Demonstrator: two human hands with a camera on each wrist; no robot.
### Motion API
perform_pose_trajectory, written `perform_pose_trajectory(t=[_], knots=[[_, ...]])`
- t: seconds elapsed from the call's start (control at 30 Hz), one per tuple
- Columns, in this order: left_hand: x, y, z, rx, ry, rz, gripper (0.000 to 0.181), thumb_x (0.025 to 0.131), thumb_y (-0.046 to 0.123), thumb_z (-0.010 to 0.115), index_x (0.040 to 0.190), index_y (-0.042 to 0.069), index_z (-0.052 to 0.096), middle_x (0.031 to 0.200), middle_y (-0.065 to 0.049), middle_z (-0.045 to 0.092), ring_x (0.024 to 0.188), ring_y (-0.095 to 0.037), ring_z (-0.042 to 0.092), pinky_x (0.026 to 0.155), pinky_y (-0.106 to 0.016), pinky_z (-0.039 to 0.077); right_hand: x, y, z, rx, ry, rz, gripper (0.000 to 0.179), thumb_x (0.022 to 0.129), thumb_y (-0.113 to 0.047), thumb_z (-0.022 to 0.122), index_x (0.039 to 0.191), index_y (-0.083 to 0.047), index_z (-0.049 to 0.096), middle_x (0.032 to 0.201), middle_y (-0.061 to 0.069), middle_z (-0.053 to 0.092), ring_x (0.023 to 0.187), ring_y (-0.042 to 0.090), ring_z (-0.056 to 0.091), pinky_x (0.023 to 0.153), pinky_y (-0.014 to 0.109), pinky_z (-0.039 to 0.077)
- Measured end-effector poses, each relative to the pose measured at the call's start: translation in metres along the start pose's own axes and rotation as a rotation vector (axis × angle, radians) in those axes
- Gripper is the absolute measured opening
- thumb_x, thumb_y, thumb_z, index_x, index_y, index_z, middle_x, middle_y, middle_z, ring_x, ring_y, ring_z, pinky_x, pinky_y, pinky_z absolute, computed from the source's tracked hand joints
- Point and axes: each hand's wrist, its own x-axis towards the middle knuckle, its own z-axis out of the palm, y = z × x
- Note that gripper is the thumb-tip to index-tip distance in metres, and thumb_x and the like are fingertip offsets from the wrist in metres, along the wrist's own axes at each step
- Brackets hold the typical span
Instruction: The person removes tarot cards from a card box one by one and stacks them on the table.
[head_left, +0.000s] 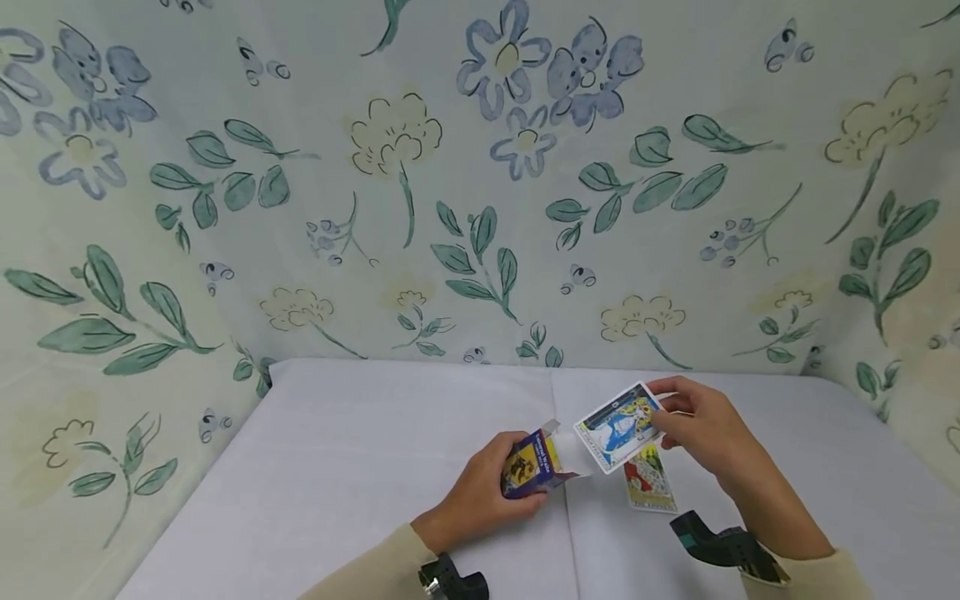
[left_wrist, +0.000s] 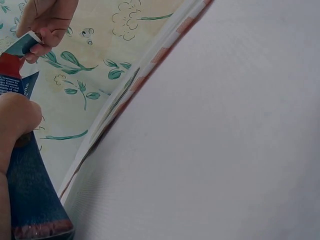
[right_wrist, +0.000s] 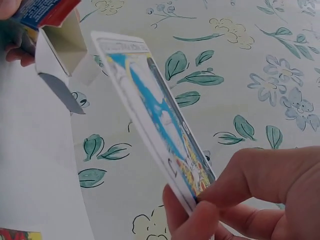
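My left hand (head_left: pixel 483 483) grips a small dark blue and yellow tarot card box (head_left: pixel 527 468), its end flaps open toward the right. In the right wrist view, pale inner walls show at the box's open end (right_wrist: pixel 65 42). Between thumb and fingers, my right hand (head_left: pixel 697 425) pinches an illustrated tarot card (head_left: pixel 617 429) by one end, picture side up, just right of the box mouth. A second tarot card (head_left: pixel 651 483), red and yellow, lies face up on the table beneath it, partly covered by the held card in the head view.
A white cloth with a centre crease covers the table (head_left: pixel 360 450). Behind it and at both sides hangs a floral curtain (head_left: pixel 480 183). Black wrist cameras are strapped on the left wrist (head_left: pixel 453 579) and right wrist (head_left: pixel 720 546).
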Motion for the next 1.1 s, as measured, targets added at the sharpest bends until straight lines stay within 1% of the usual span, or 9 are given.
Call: perform_pose_trajectory(t=[0.2, 0.4, 0.57, 0.7, 0.9, 0.97, 1.03, 1.1], knots=[[0.0, -0.002, 0.001, 0.004, -0.001, 0.008, 0.069, 0.081, 0.039, 0.075, 0.137, 0.019, 0.041, 0.121, 0.006, 0.053, 0.101, -0.004, 0.052, 0.085, -0.023, 0.048, -0.002, 0.005, -0.003, -0.011, 0.013, 0.006, 0.046, 0.088, -0.008, 0.058, 0.132, 0.0, 0.05, 0.105, 0.019, 0.062, 0.073, 0.025, 0.059, 0.066, 0.03, 0.054], [0.001, -0.002, 0.0, -0.001, -0.003, 0.014, 0.069, 0.081, 0.04, 0.075, 0.137, 0.019, 0.041, 0.122, 0.006, 0.053, 0.101, -0.004, 0.052, 0.086, -0.023, 0.048, -0.002, 0.009, -0.007, -0.026, 0.035, -0.01, 0.044, 0.089, -0.007, 0.057, 0.133, -0.003, 0.052, 0.1, 0.016, 0.063, 0.071, 0.025, 0.055, 0.062, 0.03, 0.05], [0.001, -0.001, -0.002, -0.006, -0.01, 0.008, 0.07, 0.081, 0.041, 0.074, 0.138, 0.018, 0.041, 0.122, 0.006, 0.053, 0.101, -0.004, 0.052, 0.086, -0.023, 0.048, -0.002, 0.011, -0.01, -0.038, 0.048, 0.008, 0.043, 0.09, -0.009, 0.058, 0.133, -0.005, 0.053, 0.101, 0.016, 0.062, 0.072, 0.026, 0.054, 0.061, 0.03, 0.049], [0.0, -0.002, -0.004, 0.0, 0.004, 0.013, 0.069, 0.081, 0.041, 0.075, 0.137, 0.018, 0.041, 0.121, 0.006, 0.053, 0.101, -0.005, 0.053, 0.085, -0.024, 0.048, 0.001, 0.011, -0.009, -0.037, 0.034, 0.035, 0.045, 0.091, -0.011, 0.058, 0.135, -0.006, 0.053, 0.1, 0.016, 0.061, 0.078, 0.027, 0.054, 0.064, 0.03, 0.049], [0.0, -0.002, -0.003, 0.002, -0.004, 0.014, 0.069, 0.082, 0.041, 0.074, 0.137, 0.017, 0.041, 0.122, 0.004, 0.054, 0.102, -0.005, 0.052, 0.087, -0.024, 0.048, 0.004, 0.015, -0.009, -0.048, 0.036, 0.1, 0.046, 0.091, -0.012, 0.057, 0.136, -0.006, 0.05, 0.111, 0.022, 0.058, 0.089, 0.029, 0.056, 0.074, 0.035, 0.052], [0.0, -0.001, -0.003, -0.008, -0.008, 0.009, 0.069, 0.081, 0.041, 0.074, 0.137, 0.017, 0.041, 0.122, 0.004, 0.054, 0.101, -0.005, 0.052, 0.086, -0.024, 0.048, 0.004, 0.017, -0.009, -0.05, 0.043, 0.115, 0.046, 0.09, -0.012, 0.058, 0.135, -0.004, 0.05, 0.113, 0.024, 0.058, 0.09, 0.03, 0.057, 0.077, 0.038, 0.052], [0.0, 0.0, -0.002, -0.017, -0.008, 0.008, 0.069, 0.081, 0.041, 0.075, 0.137, 0.018, 0.041, 0.122, 0.005, 0.053, 0.1, -0.005, 0.052, 0.085, -0.024, 0.048, 0.005, 0.019, -0.009, -0.052, 0.052, 0.124, 0.046, 0.09, -0.012, 0.058, 0.135, -0.003, 0.049, 0.111, 0.024, 0.059, 0.089, 0.03, 0.058, 0.079, 0.042, 0.052], [0.001, 0.0, -0.002, -0.022, -0.007, 0.011, 0.069, 0.081, 0.041, 0.075, 0.137, 0.018, 0.041, 0.12, 0.006, 0.053, 0.099, -0.005, 0.052, 0.084, -0.023, 0.048, 0.006, 0.021, -0.01, -0.051, 0.054, 0.128, 0.047, 0.09, -0.013, 0.059, 0.135, -0.003, 0.049, 0.111, 0.024, 0.059, 0.089, 0.03, 0.059, 0.079, 0.042, 0.053]])
